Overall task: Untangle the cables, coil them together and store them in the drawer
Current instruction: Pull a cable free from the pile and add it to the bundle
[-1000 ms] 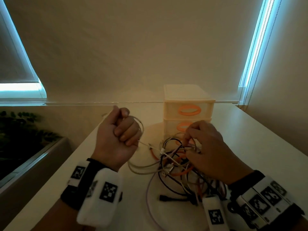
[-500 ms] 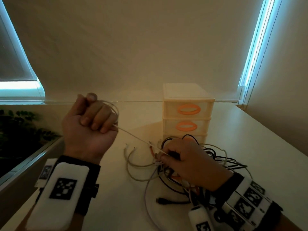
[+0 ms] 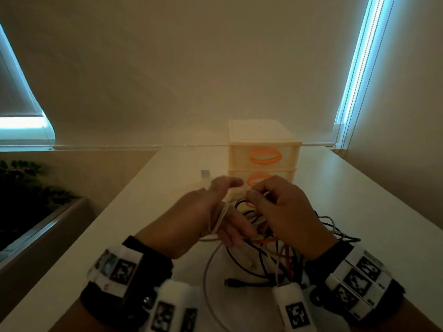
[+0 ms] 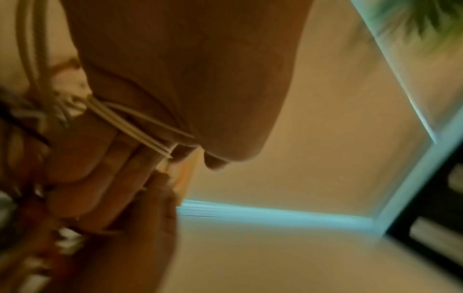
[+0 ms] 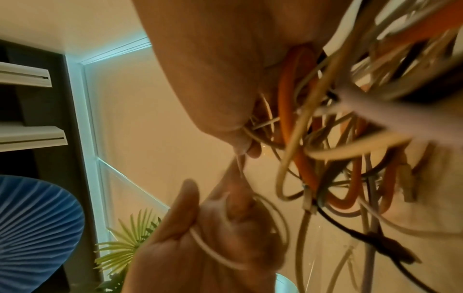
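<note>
A white cable [image 3: 219, 220] is looped round my left hand [image 3: 223, 209], crossing the palm and fingers [image 4: 140, 128]. My thumb stands up above the loops. My right hand [image 3: 282, 212] meets it in front of the drawer unit [image 3: 263, 140] and pinches the same white cable at its fingertips. Below both hands lies a tangle [image 3: 271, 250] of black, white and orange cables on the table [image 3: 143, 236]. In the right wrist view the tangle [image 5: 325, 138] hangs under my right hand [image 5: 213, 69], with an orange cable [image 5: 285, 99] running through it. All three drawers are closed.
A black plug [image 3: 233, 282] lies on the table near the front edge, and a pale cable arcs round it. A small white connector [image 3: 205, 174] rests left of the drawers. A planter with leaves [image 3: 28, 183] stands off the table's left side. A wall closes in on the right.
My left hand, which had drawn the white cable up and to the left, has come back to the right hand, and the cable now loops round it. The right hand rose off the tangle.
</note>
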